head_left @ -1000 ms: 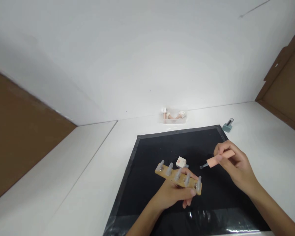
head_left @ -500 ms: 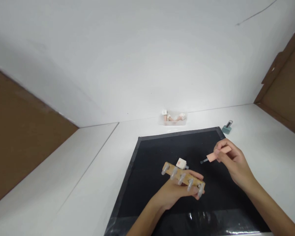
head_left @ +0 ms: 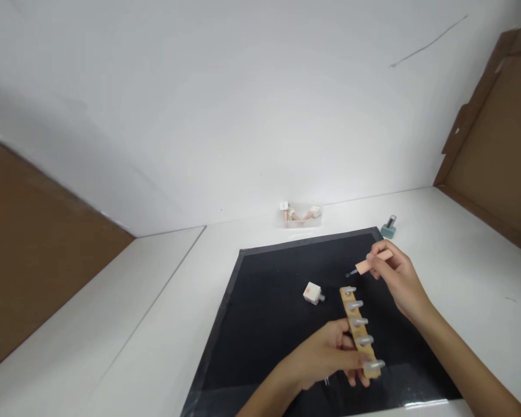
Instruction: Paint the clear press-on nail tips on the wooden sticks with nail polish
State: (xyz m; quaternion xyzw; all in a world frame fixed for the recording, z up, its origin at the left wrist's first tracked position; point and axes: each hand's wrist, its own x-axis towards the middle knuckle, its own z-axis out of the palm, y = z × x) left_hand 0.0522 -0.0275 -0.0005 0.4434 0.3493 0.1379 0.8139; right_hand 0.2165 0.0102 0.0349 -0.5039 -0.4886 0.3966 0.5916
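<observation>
My left hand [head_left: 330, 353] grips a yellowish wooden strip [head_left: 361, 331] that carries a row of several clear false nail tips [head_left: 365, 340]. The strip points away from me, its far end near the brush. Between the thumb and fingers of my right hand [head_left: 395, 275] is a nail polish brush with a peach cap [head_left: 364, 266]. Its dark bristles [head_left: 349, 274] hover just beyond the strip's far end, apart from the nail tips. A white square nail polish bottle [head_left: 312, 292] lies on its side on the black mat, left of the strip.
The black mat [head_left: 260, 324] covers the middle of the white table [head_left: 156, 295]. Behind it stands a clear tray [head_left: 301, 223] with several small white-and-peach bottles. A teal bottle [head_left: 388, 230] with a silvery top sits at the mat's far right corner. Brown panels [head_left: 495, 145] flank the table.
My left hand has turned the strip from crosswise to pointing away from me and shifted it right, off the white bottle. The brush is now close to its far end. The view has shifted slightly.
</observation>
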